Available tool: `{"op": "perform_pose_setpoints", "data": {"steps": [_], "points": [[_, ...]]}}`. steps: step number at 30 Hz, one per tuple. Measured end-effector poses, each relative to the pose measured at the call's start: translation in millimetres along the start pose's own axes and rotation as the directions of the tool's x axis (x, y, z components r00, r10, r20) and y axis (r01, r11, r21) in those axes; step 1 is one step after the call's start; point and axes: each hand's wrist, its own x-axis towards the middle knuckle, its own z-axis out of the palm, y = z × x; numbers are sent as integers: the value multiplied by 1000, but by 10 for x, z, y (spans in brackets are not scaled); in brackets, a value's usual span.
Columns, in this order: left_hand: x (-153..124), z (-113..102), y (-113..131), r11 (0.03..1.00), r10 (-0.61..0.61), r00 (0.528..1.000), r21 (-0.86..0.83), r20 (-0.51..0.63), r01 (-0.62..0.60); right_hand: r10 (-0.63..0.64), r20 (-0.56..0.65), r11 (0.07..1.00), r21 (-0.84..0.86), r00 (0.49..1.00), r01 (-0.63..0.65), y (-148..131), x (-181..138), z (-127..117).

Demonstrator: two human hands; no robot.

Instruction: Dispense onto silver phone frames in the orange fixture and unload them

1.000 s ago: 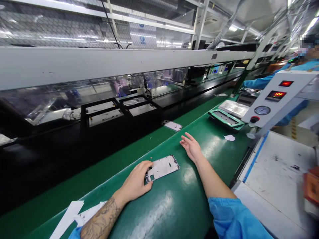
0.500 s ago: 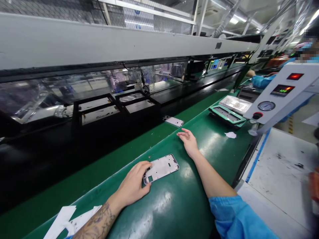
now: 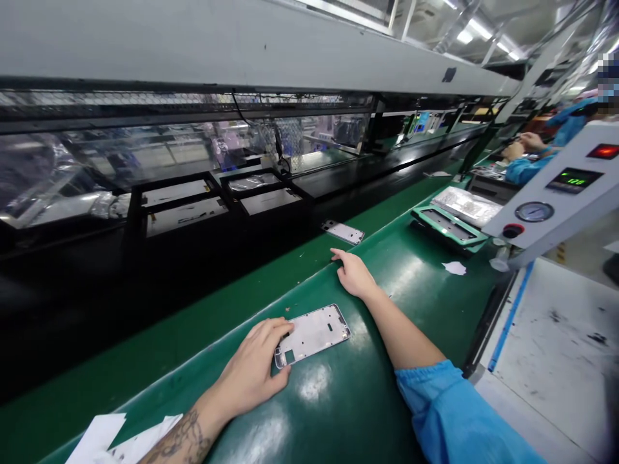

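A silvery phone mid-frame (image 3: 316, 332) with small cut-outs lies on the green mat. My left hand (image 3: 258, 361) grips its near left end, fingers over the top edge and thumb at the lower edge. Past its far end, my right hand (image 3: 352, 270) hovers over the mat's raised edge. Its index finger points out to the left while the other fingers bend, and nothing shows in it. Just beyond that hand, a second phone mid-frame (image 3: 344, 232) rests on the green strip beside the mat, apart from my fingers.
White paper pieces (image 3: 99, 435) lie at the lower left. Black trays (image 3: 186, 209) holding flat panels stand at the back left. Toward the right are a green fixture (image 3: 449, 225), a paper scrap (image 3: 454, 267) and a machine panel (image 3: 556, 187). A co-worker's hands (image 3: 522, 145) show behind it.
My right hand has shifted left and curled most of its fingers, leaving the index finger out. My left hand keeps hold of the phone mid-frame. The camera view has tilted slightly.
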Motion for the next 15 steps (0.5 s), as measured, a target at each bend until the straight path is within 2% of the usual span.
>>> {"op": "perform_pose_setpoints", "data": {"steps": [15], "points": [[5, 3, -6, 1000, 20, 999, 10, -47, -20, 33, -39, 999, 18, 999, -33, 15, -22, 3]]}}
